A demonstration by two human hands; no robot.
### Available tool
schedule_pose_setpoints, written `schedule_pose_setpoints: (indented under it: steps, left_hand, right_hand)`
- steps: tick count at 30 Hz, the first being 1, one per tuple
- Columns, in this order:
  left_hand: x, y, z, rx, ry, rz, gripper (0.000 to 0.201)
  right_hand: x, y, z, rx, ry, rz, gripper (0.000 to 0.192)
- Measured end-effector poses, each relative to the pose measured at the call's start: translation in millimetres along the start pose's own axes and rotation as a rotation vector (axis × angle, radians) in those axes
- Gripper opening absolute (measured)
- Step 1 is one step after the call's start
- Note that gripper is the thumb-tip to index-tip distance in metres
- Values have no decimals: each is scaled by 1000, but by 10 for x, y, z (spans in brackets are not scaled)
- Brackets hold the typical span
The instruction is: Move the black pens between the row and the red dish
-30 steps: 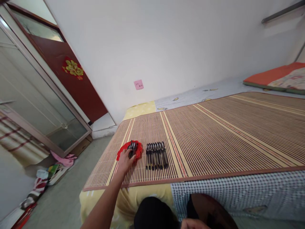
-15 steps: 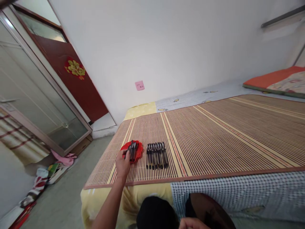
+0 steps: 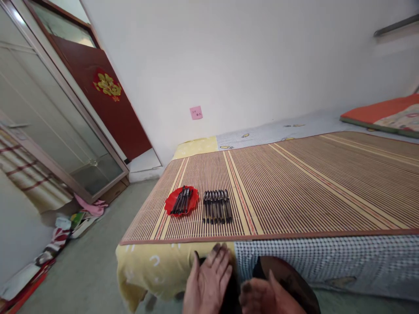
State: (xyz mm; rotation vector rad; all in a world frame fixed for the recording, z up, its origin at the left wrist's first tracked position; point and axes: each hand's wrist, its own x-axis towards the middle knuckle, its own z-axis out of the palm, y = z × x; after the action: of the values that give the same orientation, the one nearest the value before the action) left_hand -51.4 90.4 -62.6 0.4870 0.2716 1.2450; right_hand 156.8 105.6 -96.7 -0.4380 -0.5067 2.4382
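Note:
My left hand [image 3: 209,279] is empty, palm up with the fingers stretched out, just off the bed's front edge. Beside it, my right hand [image 3: 263,296] is partly cut off by the bottom of the view; its thumb stands away from the fingers and nothing shows in it. Beyond my hands, a red scalloped plate [image 3: 167,205] lies on the striped mat [image 3: 288,192], bearing several black pens [image 3: 183,200] in a loose bunch. To the right of the plate, several more black pens [image 3: 217,207] lie side by side in a neat row, caps away from me.
The bed's yellow and blue checked sheet [image 3: 294,253] hangs over its front edge. A pink note [image 3: 196,112] is stuck on the white wall [image 3: 255,65]. An orange folded quilt [image 3: 376,111] lies at the far right. A glass-panelled door [image 3: 65,113] and floor items stand left.
My left hand has left the plate, where it was at the pens, and come back toward me, opening. The pens now lie on the plate. My right hand has risen slightly, thumb apart.

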Motion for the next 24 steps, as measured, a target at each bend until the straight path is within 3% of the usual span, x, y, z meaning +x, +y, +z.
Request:
schedule_pose_setpoints:
  steps: [4, 7, 12, 17, 21, 24]
  left_hand:
    - [-34, 219, 31, 49, -148, 50, 76]
    - [-69, 174, -54, 39, -167, 69, 81]
    - [-70, 126, -154, 37, -145, 79, 84]
    - [-54, 151, -170, 43, -139, 73, 81]
    - [-56, 148, -171, 38, -141, 69, 79]
    - [-58, 147, -196, 14, -150, 61, 75]
  right_hand:
    - [27, -46, 19, 6, 70, -50, 67]
    - [49, -35, 34, -105, 160, -117, 68]
    - [53, -2, 44, -180, 190, -136, 75]
    - [48, -27, -35, -137, 135, -128, 74]
    - [59, -101, -52, 8, -3, -98, 88]
    - [84, -130, -51, 63, -5, -129, 85]
